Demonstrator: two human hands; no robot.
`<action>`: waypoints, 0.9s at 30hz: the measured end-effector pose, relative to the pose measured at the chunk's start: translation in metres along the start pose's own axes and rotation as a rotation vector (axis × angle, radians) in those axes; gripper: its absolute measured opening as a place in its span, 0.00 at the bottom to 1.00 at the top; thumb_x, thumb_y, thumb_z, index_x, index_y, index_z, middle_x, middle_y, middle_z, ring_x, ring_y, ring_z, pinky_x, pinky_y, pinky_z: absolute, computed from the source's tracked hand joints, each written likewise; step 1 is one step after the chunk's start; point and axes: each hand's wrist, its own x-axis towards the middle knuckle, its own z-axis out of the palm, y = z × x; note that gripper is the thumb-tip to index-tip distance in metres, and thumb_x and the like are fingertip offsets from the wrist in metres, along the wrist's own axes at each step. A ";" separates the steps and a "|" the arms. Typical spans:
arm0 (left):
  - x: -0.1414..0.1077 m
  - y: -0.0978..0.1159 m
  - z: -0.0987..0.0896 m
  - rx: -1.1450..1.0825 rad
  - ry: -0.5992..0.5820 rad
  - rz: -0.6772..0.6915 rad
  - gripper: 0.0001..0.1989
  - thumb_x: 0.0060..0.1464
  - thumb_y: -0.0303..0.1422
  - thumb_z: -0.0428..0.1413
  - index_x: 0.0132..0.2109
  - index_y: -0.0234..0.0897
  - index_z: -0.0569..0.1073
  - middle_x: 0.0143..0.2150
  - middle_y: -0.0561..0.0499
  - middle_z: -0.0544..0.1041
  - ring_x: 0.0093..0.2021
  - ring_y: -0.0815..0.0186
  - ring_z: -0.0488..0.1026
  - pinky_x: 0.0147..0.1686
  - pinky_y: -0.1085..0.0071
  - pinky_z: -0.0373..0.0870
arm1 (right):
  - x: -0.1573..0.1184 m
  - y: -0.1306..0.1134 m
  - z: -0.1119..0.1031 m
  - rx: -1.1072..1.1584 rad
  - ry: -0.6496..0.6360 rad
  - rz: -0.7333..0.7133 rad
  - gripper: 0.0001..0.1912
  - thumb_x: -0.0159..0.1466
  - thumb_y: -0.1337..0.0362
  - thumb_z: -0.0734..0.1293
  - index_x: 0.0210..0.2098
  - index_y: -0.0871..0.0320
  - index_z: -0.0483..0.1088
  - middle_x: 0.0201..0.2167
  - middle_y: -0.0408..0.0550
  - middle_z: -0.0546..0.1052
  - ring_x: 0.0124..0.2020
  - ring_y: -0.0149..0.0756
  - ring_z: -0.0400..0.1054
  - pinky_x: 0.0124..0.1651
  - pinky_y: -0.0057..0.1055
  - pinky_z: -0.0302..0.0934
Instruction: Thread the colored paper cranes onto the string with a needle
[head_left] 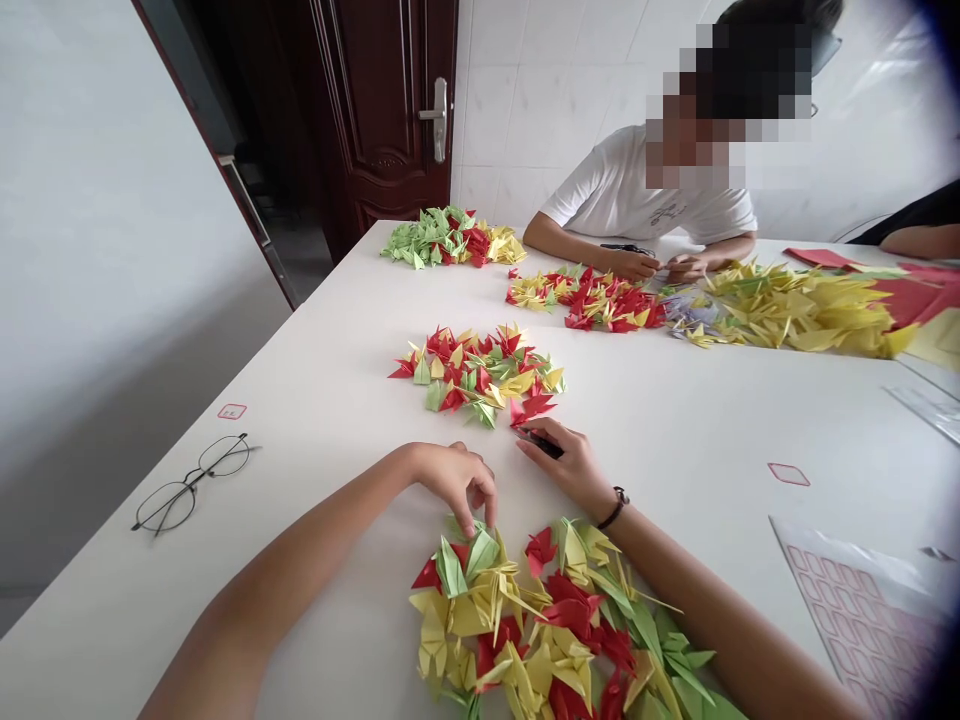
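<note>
The left hand (451, 476) is at the near pile of folded paper (555, 650), but I can't tell if its fingers pinch any. The right hand (576, 466) grips a black tool (546, 446) beside a red paper bird (531, 409) on the tabletop (337, 370)

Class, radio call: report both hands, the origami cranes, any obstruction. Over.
Left hand curled at edge of near crane pile, contact unclear. Right hand gripping black-handled tool beside red crane. No obstruction seen between hands; eyeglasses lie well left.
</note>
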 end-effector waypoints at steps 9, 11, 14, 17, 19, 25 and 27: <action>0.000 -0.005 0.001 -0.110 0.033 -0.009 0.11 0.40 0.40 0.60 0.32 0.39 0.74 0.30 0.55 0.73 0.37 0.67 0.67 0.46 0.71 0.54 | 0.000 -0.009 -0.004 -0.089 0.147 -0.054 0.15 0.54 0.55 0.65 0.37 0.58 0.66 0.26 0.45 0.73 0.24 0.31 0.65 0.28 0.26 0.59; -0.001 -0.005 0.000 -0.112 0.039 -0.016 0.10 0.41 0.39 0.60 0.31 0.39 0.74 0.31 0.55 0.73 0.38 0.66 0.66 0.46 0.71 0.54 | 0.010 -0.015 -0.005 -0.170 0.173 -0.006 0.13 0.56 0.56 0.64 0.35 0.58 0.67 0.24 0.45 0.73 0.23 0.30 0.64 0.27 0.26 0.57; -0.001 -0.003 0.000 -0.094 0.041 -0.032 0.10 0.40 0.37 0.61 0.32 0.39 0.74 0.33 0.55 0.73 0.39 0.66 0.65 0.47 0.69 0.52 | 0.037 -0.024 -0.006 -0.285 0.127 0.065 0.10 0.57 0.57 0.62 0.31 0.57 0.68 0.23 0.45 0.73 0.22 0.31 0.64 0.26 0.26 0.55; -0.001 0.000 -0.001 -0.092 0.042 -0.044 0.11 0.40 0.38 0.61 0.33 0.39 0.74 0.34 0.55 0.73 0.39 0.66 0.65 0.49 0.67 0.50 | 0.066 -0.033 -0.002 -0.433 -0.015 0.080 0.11 0.55 0.56 0.64 0.33 0.55 0.69 0.22 0.46 0.73 0.22 0.34 0.63 0.23 0.26 0.49; -0.002 0.001 -0.001 -0.100 0.044 -0.054 0.11 0.41 0.38 0.60 0.34 0.40 0.73 0.35 0.55 0.73 0.38 0.66 0.66 0.50 0.66 0.49 | 0.079 -0.037 0.004 -0.493 -0.088 0.076 0.09 0.54 0.57 0.65 0.31 0.56 0.70 0.21 0.47 0.73 0.21 0.34 0.62 0.22 0.26 0.47; -0.003 0.003 -0.001 -0.111 0.045 -0.068 0.12 0.41 0.38 0.60 0.35 0.40 0.73 0.35 0.55 0.73 0.40 0.65 0.66 0.48 0.67 0.51 | 0.086 -0.040 0.009 -0.486 -0.112 0.094 0.08 0.54 0.64 0.63 0.20 0.58 0.66 0.18 0.46 0.69 0.19 0.31 0.59 0.20 0.26 0.43; -0.003 0.001 -0.001 -0.100 0.045 -0.052 0.11 0.41 0.38 0.60 0.34 0.40 0.74 0.34 0.55 0.73 0.40 0.65 0.66 0.48 0.67 0.52 | 0.083 -0.036 0.005 -0.416 -0.082 0.090 0.10 0.55 0.64 0.62 0.19 0.58 0.65 0.17 0.46 0.69 0.18 0.31 0.59 0.20 0.26 0.44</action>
